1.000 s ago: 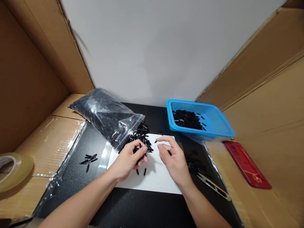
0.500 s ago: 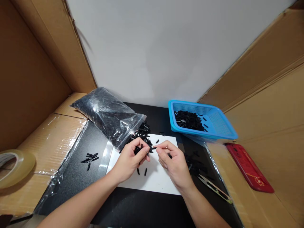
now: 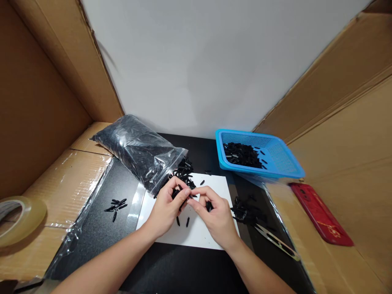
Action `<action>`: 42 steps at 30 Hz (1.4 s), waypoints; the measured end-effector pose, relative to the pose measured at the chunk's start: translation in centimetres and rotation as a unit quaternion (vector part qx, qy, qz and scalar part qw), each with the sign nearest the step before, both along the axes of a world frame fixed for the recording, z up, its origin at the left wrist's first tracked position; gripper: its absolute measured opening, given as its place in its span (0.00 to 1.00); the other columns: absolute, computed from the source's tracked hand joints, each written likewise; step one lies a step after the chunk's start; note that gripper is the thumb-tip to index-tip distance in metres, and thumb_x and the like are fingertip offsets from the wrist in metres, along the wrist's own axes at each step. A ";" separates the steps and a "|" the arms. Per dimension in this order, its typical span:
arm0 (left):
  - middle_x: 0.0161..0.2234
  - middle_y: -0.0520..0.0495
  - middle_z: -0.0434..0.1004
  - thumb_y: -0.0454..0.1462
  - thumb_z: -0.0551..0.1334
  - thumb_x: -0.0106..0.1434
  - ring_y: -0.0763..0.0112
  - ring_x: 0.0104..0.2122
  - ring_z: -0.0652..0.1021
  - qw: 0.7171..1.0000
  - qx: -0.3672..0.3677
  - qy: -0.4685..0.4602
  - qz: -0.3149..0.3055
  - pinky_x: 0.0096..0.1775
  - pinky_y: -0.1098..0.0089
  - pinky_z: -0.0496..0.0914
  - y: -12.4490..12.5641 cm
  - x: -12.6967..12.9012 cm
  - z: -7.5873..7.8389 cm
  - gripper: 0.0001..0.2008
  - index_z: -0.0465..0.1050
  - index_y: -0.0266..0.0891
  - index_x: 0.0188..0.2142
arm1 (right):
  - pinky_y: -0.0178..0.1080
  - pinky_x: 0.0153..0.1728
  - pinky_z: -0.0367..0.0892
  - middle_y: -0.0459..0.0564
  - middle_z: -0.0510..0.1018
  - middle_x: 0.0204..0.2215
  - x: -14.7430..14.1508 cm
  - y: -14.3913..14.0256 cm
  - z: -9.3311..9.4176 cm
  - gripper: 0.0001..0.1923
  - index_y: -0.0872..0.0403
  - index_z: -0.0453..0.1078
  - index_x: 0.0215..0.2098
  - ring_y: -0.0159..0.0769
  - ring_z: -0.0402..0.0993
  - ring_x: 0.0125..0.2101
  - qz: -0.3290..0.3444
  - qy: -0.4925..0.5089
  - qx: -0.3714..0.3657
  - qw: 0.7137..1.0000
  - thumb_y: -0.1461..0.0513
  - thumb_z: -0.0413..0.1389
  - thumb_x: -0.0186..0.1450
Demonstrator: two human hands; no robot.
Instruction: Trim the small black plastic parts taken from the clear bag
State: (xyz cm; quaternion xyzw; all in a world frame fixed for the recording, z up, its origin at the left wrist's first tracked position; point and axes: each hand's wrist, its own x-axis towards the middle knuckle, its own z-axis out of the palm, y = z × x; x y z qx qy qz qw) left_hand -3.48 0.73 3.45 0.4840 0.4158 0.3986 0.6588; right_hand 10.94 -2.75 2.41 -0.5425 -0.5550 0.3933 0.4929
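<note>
My left hand (image 3: 167,208) is curled around a small bunch of black plastic pieces over a white sheet (image 3: 202,228). My right hand (image 3: 212,216) meets it fingertip to fingertip and pinches one black piece (image 3: 191,196) between thumb and forefinger. Another black piece shows under my right palm. A clear zip bag (image 3: 137,153) full of black pieces lies just behind, its mouth spilling a heap (image 3: 183,171) onto the sheet. Two loose pieces (image 3: 183,221) lie on the sheet beneath my hands.
A blue mesh basket (image 3: 281,161) with black pieces stands at the back right. More black pieces (image 3: 245,210) and thread snips (image 3: 277,241) lie right of the sheet; a small cluster (image 3: 115,205) lies left. A red phone (image 3: 321,218) and a tape roll (image 3: 18,220) rest on cardboard.
My right hand has closed from spread fingers into a pinch and moved left until its fingertips meet my left hand. The left hand has stayed in place.
</note>
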 end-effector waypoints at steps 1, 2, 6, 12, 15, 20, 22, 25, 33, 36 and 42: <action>0.20 0.59 0.62 0.48 0.63 0.63 0.82 0.18 0.61 1.000 0.001 -0.003 0.000 0.19 0.80 0.54 0.0 0.0 -0.1 0.15 0.65 0.40 0.32 | 0.33 0.22 0.57 0.37 0.60 0.16 0.0 -0.1 0.0 0.06 0.54 0.74 0.34 0.28 0.58 0.18 -0.014 -0.025 0.025 0.999 0.60 0.59 0.63; 0.19 0.59 0.61 0.48 0.63 0.63 0.81 0.18 0.61 1.000 -0.001 -0.007 0.000 0.19 0.80 0.54 -0.1 0.0 -0.2 0.15 0.66 0.40 0.32 | 0.33 0.22 0.58 0.38 0.61 0.16 0.0 -0.2 0.0 0.06 0.54 0.75 0.33 0.28 0.58 0.18 -0.026 -0.042 0.047 0.998 0.60 0.59 0.64; 0.20 0.57 0.66 0.48 0.63 0.63 0.80 0.18 0.62 0.999 -0.023 -0.028 -0.002 0.19 0.80 0.52 -0.1 -0.2 -0.2 0.15 0.68 0.39 0.33 | 0.33 0.21 0.61 0.41 0.68 0.17 0.1 -0.5 -0.1 0.06 0.54 0.77 0.33 0.29 0.61 0.18 -0.056 -0.066 0.108 0.990 0.62 0.58 0.64; 0.20 0.56 0.73 0.46 0.65 0.62 0.80 0.16 0.62 0.997 -0.040 -0.070 -0.001 0.17 0.81 0.49 0.3 -0.2 0.1 0.14 0.62 0.43 0.38 | 0.32 0.19 0.59 0.39 0.62 0.15 0.4 -0.5 0.0 0.04 0.54 0.79 0.32 0.28 0.58 0.16 -0.083 -0.059 0.116 0.988 0.63 0.61 0.61; 0.19 0.57 0.72 0.47 0.65 0.62 0.81 0.15 0.60 0.996 -0.038 -0.086 0.003 0.17 0.81 0.47 0.5 -0.1 0.2 0.16 0.59 0.42 0.32 | 0.33 0.19 0.60 0.40 0.64 0.15 0.5 -0.4 0.2 0.05 0.54 0.79 0.31 0.28 0.60 0.17 -0.086 -0.054 0.115 0.988 0.62 0.61 0.62; 0.19 0.55 0.70 0.49 0.64 0.62 0.81 0.15 0.59 0.995 -0.064 -0.070 -0.013 0.17 0.80 0.47 0.6 -0.2 0.4 0.16 0.68 0.38 0.35 | 0.33 0.20 0.63 0.42 0.69 0.16 0.7 -0.5 0.4 0.07 0.53 0.79 0.30 0.30 0.64 0.18 -0.090 -0.044 0.100 0.990 0.58 0.62 0.62; 0.19 0.55 0.69 0.49 0.64 0.62 0.81 0.15 0.59 0.995 -0.067 -0.063 -0.030 0.17 0.79 0.47 0.5 -0.3 0.4 0.16 0.71 0.37 0.36 | 0.34 0.21 0.64 0.43 0.71 0.17 0.8 -0.5 0.4 0.08 0.53 0.79 0.30 0.31 0.65 0.18 -0.089 -0.043 0.098 0.990 0.58 0.62 0.62; 0.19 0.54 0.70 0.48 0.64 0.62 0.81 0.16 0.60 0.996 -0.057 -0.058 -0.048 0.17 0.79 0.49 0.4 -0.5 0.3 0.15 0.69 0.38 0.34 | 0.34 0.21 0.64 0.44 0.74 0.17 0.9 -0.5 0.3 0.09 0.53 0.79 0.29 0.32 0.67 0.19 -0.089 -0.041 0.100 0.990 0.57 0.62 0.62; 0.19 0.55 0.71 0.48 0.63 0.63 0.82 0.16 0.59 0.996 -0.029 -0.035 -0.075 0.18 0.78 0.53 0.1 -0.4 0.2 0.15 0.66 0.39 0.31 | 0.35 0.24 0.65 0.45 0.74 0.18 0.9 -0.4 0.5 0.09 0.53 0.78 0.28 0.33 0.67 0.21 -0.075 0.016 0.048 0.996 0.56 0.63 0.61; 0.19 0.55 0.71 0.48 0.63 0.63 0.82 0.16 0.59 0.996 -0.031 -0.038 -0.078 0.18 0.79 0.53 0.1 -0.5 0.3 0.15 0.66 0.38 0.31 | 0.36 0.24 0.63 0.45 0.74 0.19 0.8 -0.4 0.3 0.12 0.53 0.76 0.27 0.33 0.66 0.21 -0.059 0.067 0.002 0.996 0.54 0.63 0.61; 0.19 0.54 0.71 0.49 0.65 0.60 0.81 0.15 0.60 0.995 -0.046 -0.023 -0.089 0.17 0.78 0.52 0.2 -0.4 0.4 0.17 0.69 0.37 0.30 | 0.31 0.16 0.46 0.36 0.59 0.14 0.6 -0.1 0.1 0.14 0.52 0.63 0.26 0.24 0.47 0.14 0.013 0.312 -0.080 0.947 0.54 0.59 0.63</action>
